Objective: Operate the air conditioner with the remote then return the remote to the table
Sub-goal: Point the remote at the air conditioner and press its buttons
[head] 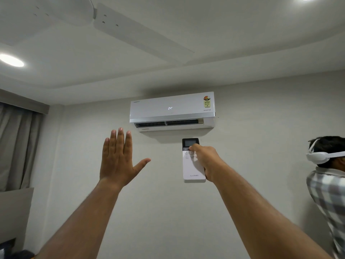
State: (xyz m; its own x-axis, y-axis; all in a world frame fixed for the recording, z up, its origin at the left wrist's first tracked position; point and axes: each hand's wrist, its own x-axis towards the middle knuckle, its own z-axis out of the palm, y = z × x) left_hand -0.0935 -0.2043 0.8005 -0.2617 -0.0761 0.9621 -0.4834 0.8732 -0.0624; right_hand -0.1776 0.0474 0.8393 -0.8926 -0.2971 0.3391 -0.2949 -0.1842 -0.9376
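A white air conditioner [172,111] hangs high on the wall, its front showing "24" and its lower flap open. My right hand [204,158] holds a white remote [192,169] upright just below the unit, with the thumb resting on the upper buttons under its dark screen. My left hand [118,157] is raised to the left of the remote, palm toward the wall, fingers spread and empty. No table is in view.
A second person [328,176] in a checked shirt and a white headset stands at the right edge. Grey curtains [16,146] hang at the left. A white ceiling fan blade [138,32] and round ceiling lights [11,60] are overhead.
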